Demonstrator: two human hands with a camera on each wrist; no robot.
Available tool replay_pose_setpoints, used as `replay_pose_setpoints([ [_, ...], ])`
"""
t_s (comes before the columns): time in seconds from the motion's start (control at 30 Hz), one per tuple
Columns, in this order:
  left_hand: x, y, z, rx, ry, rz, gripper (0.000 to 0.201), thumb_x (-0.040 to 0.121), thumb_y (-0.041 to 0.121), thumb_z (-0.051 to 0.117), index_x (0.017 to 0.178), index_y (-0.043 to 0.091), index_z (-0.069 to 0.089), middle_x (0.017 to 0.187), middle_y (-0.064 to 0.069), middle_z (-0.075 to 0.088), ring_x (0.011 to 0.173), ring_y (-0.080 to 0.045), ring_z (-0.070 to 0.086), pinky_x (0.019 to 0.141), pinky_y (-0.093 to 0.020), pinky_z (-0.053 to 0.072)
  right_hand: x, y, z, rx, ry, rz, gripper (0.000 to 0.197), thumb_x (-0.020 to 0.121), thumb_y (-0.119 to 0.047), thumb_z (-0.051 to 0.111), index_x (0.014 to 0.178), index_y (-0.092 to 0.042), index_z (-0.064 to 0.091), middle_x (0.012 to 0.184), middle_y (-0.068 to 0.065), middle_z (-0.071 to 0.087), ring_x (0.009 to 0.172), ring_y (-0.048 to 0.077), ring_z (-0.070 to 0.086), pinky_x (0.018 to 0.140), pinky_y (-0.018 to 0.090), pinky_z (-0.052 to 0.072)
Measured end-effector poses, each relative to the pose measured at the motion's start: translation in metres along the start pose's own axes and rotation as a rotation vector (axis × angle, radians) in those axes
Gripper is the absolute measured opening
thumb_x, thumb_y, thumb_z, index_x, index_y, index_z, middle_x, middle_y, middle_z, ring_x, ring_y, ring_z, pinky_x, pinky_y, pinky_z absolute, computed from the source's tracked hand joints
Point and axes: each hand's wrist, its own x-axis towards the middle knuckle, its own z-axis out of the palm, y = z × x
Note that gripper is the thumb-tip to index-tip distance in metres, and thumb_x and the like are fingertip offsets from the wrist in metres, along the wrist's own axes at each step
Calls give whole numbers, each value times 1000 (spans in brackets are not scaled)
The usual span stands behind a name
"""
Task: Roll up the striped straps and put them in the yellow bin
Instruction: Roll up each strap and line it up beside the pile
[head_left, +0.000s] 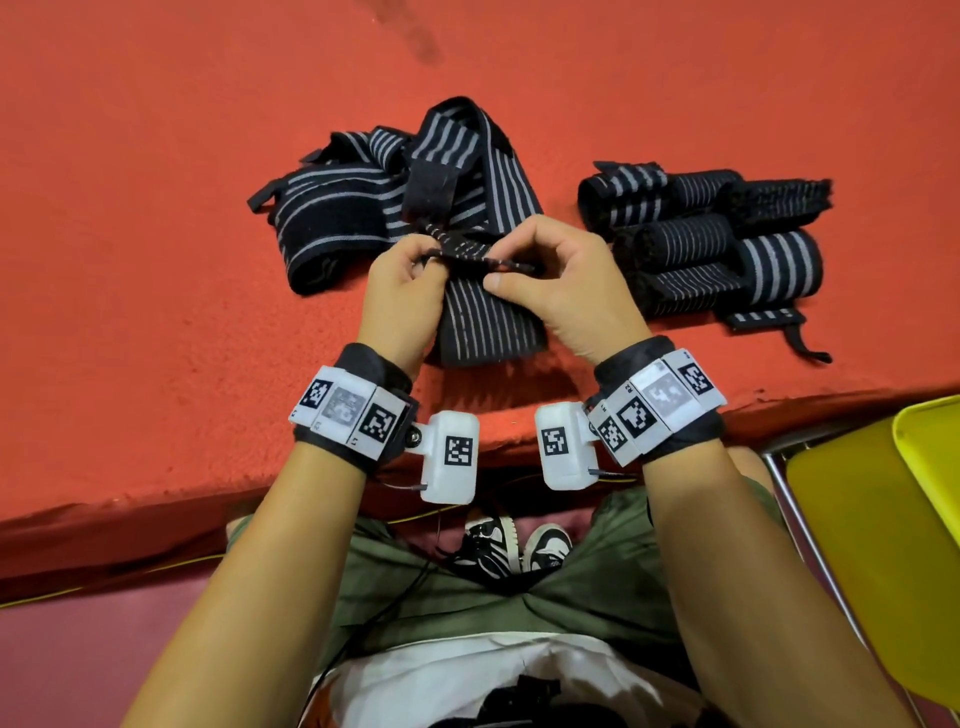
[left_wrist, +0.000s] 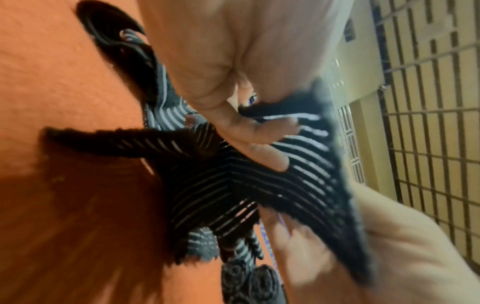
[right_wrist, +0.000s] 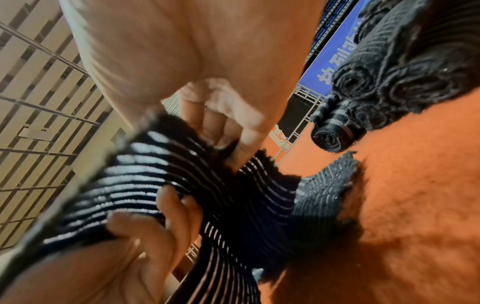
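Observation:
A black strap with grey stripes (head_left: 488, 322) is held up between both hands over the red surface (head_left: 156, 260). My left hand (head_left: 428, 262) pinches its top edge on the left, and my right hand (head_left: 511, 278) pinches the same edge on the right. The strap's lower end hangs down onto the surface. In the left wrist view the left thumb (left_wrist: 249, 135) presses on the strap (left_wrist: 259, 179). The right wrist view shows fingers (right_wrist: 233, 131) curled over the strap's (right_wrist: 168, 170) edge. The yellow bin (head_left: 878, 545) stands low at my right.
A loose pile of unrolled striped straps (head_left: 358, 208) lies behind my hands. Several rolled straps (head_left: 701, 234) sit in a cluster to the right, one with a loose tab (head_left: 763, 317). The surface's front edge (head_left: 208, 499) runs just below my wrists.

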Motion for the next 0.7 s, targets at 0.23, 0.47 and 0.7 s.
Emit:
replay_pose_setpoints([
  [0.23, 4, 3, -5, -55, 11, -86, 27, 93, -11, 46, 84, 10, 61, 85, -21, 60, 83, -30, 56, 70, -35, 46, 2, 3, -1, 24, -58, -30, 13, 83, 3, 77, 92, -6, 72, 100, 5, 74, 99, 10, 69, 99, 28, 53],
  [0.47, 8, 6, 1, -136, 96, -131, 23, 94, -9, 45, 101, -10, 67, 94, -23, 70, 84, -26, 67, 70, -29, 56, 3, 4, 0, 54, -88, -2, 40, 80, 20, 56, 99, -9, 74, 111, 2, 75, 113, 13, 69, 106, 32, 51],
  [0.7, 5, 10, 4, -151, 91, -179, 26, 97, 3, 45, 96, -15, 64, 83, -18, 61, 74, -25, 57, 64, -30, 47, 2, 4, 0, 70, -22, 48, 31, 79, 6, 74, 101, -17, 72, 105, -6, 75, 111, 13, 69, 104, 40, 50],
])
